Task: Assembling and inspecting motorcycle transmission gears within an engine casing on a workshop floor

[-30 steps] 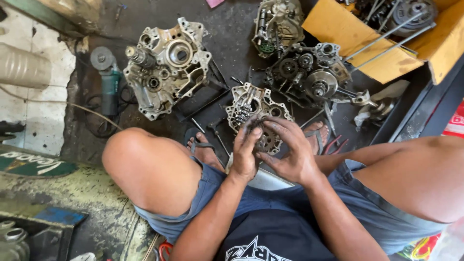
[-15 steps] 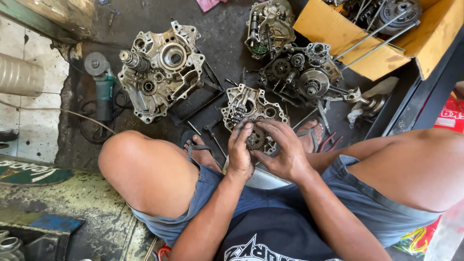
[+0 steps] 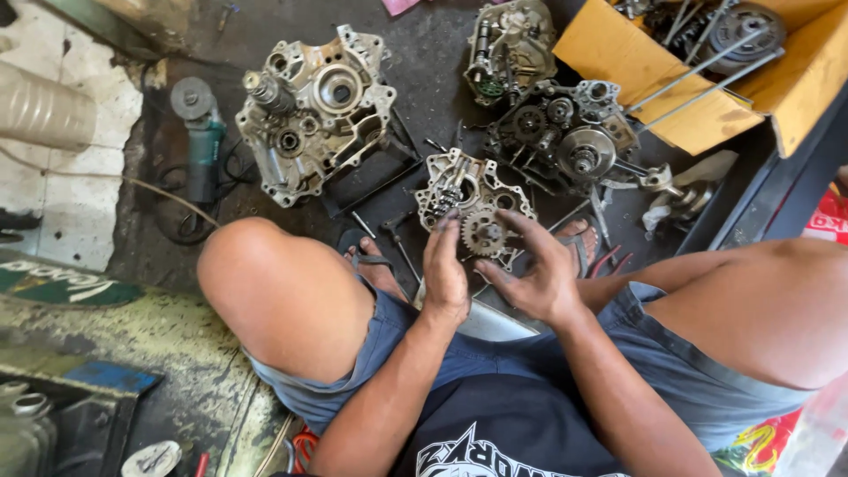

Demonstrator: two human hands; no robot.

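- Left hand (image 3: 444, 272) grips the near-left edge of the small crankcase half (image 3: 473, 208), fingers curled onto it; right hand (image 3: 534, 272) rests open-fingered over the toothed gear (image 3: 484, 234).
- Case sits on the dark floor (image 3: 424, 79) between the person's feet, just ahead of the knees.
- Judged: cast metal, stiff, fairly heavy, likely oily; best held by outer rim, not the gear.
- Larger crankcase (image 3: 314, 110) and angle grinder (image 3: 201, 132) lie well apart, left.

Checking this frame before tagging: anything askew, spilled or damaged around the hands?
Nothing spilled or visibly broken. Oddities: long metal rods jut out over the cardboard box edge, and loose tools lie on the floor beside the engine case that both hands work on.
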